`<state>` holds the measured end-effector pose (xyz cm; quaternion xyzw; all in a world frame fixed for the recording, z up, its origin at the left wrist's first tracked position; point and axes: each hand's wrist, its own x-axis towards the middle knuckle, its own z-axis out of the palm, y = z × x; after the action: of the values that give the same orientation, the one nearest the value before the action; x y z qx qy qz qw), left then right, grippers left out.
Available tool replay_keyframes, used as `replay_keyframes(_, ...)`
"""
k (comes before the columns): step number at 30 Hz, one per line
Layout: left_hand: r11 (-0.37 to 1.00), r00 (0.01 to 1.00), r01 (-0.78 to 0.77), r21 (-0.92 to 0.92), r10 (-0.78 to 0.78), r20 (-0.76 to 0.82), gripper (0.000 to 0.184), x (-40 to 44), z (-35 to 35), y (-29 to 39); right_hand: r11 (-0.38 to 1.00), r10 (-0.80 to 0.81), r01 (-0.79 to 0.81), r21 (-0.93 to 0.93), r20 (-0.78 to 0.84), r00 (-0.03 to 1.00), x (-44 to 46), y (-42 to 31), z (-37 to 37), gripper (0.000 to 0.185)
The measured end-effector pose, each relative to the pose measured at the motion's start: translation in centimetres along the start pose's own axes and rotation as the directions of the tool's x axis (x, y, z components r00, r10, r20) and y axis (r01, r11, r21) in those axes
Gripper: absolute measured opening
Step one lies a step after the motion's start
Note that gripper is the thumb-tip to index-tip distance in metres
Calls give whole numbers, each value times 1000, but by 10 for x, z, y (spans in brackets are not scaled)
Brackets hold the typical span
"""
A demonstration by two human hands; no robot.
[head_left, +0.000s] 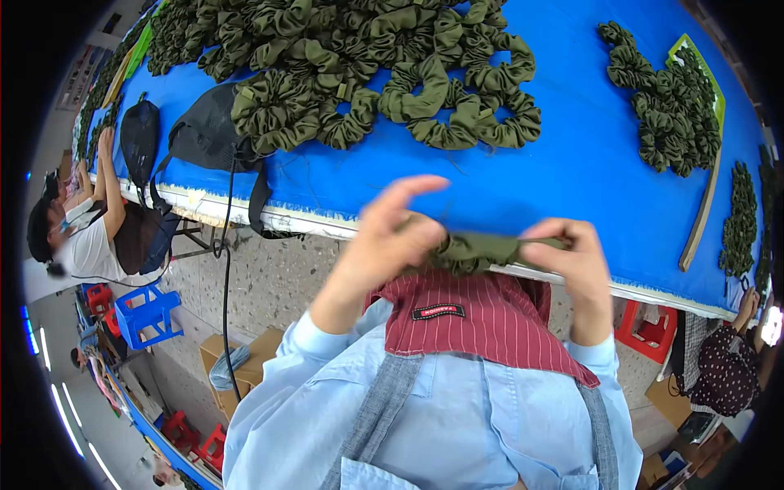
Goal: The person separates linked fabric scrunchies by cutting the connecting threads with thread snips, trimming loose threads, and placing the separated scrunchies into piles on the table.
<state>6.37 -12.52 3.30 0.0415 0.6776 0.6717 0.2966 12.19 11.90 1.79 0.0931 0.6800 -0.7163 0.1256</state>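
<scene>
Blue is the big table (572, 175) in front of me. A big pile of green hair ties (367, 69) sits on it at 12 o'clock, and a smaller pile (674, 118) at 2. A black bag (204, 131) is at 10. My left hand (388, 237), one finger sticking out, grips one end of a green hair tie (478, 249) by the table's near edge; my right hand (578, 257) pinches its other end.

From the held green scrunchie (472, 251), there is room to pass along the bare blue tabletop (572, 106) at 1 o'clock, between the scrunchie heap (343, 53) at 11 and the smaller pile (674, 110) at 2, while a black bag (204, 135) blocks 10 o'clock.
</scene>
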Motion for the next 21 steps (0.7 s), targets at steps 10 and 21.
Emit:
replay_keyframes(10,718,966,-256,-647,220,-139,34,20,45,-28,917,-314,355,180,-222,923,17,14,67,27)
replay_keyframes(21,944,998,-17,-328,-6,-69,26,1,-39,-30,992,-95,65,-104,-320,943,-6,33,-31,8)
